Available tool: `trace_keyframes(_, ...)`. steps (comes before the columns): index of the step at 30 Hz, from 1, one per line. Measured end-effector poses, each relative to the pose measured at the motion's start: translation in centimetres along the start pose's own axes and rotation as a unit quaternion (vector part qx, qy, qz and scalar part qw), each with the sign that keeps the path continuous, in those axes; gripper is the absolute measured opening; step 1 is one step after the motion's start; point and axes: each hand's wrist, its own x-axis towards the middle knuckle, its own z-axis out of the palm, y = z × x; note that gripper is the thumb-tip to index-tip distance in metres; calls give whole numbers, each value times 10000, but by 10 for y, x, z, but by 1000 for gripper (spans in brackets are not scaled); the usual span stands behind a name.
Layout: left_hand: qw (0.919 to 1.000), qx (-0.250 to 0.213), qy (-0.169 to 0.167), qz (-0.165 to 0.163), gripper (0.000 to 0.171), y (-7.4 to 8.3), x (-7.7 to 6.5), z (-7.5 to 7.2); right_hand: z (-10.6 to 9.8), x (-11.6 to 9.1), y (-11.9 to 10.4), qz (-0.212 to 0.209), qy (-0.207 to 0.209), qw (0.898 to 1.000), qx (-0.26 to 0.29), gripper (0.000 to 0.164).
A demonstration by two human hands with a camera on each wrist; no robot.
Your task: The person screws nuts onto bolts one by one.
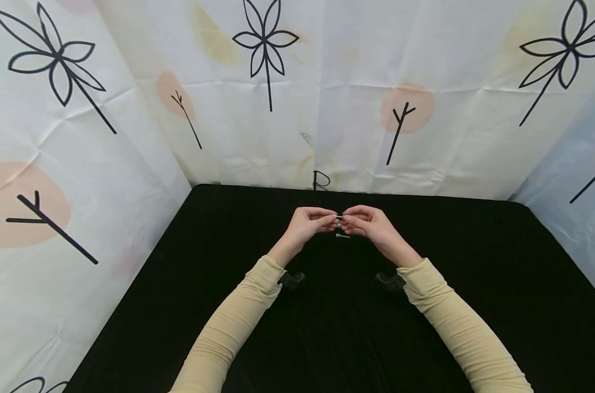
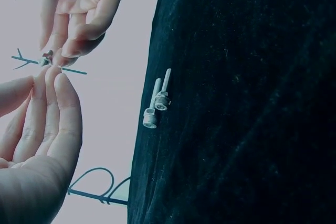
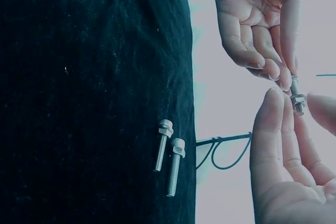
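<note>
Both hands meet over the far middle of the black table. My left hand [image 1: 307,222] pinches a small silver bolt [image 3: 295,85] at one end, thumb against fingertips. A hex nut [image 3: 298,99] sits on the bolt's thread, near its other end. My right hand [image 1: 373,225] has its thumb and fingertips on either side of this nut. Below the hands, two more socket-head bolts lie side by side on the cloth, a nearer bolt [image 3: 162,145] and another bolt [image 3: 175,169]. Each carries a nut up by its head.
Black cloth [image 1: 337,338] covers the table. A white patterned curtain [image 1: 346,147] hangs along its back, with more curtain at both sides. Dark wrist straps with camera mounts [image 1: 292,280] jut inward below the cuffs.
</note>
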Motion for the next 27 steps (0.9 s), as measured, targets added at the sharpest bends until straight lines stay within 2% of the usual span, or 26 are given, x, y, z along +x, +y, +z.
trace_keyframes(3,10000,15,36,-12,23,-1,3,2,-4,2,1,-35,-29,10000,-65,31)
trace_keyframes(10,9997,69,198,-105,22,-1,10,9,-13,7,2,271,25,9994,-235,37)
trace_keyframes(15,9996,149,233,-108,21,0,13,9,-17,9,2,16,34,9999,-118,29)
trace_keyframes(19,9996,167,215,-119,21,-1,14,10,-19,9,3,-127,7,9997,-221,26)
trace_keyframes(27,9989,215,386,-166,20,-1,13,13,-20,12,3,161,-133,9976,-660,33)
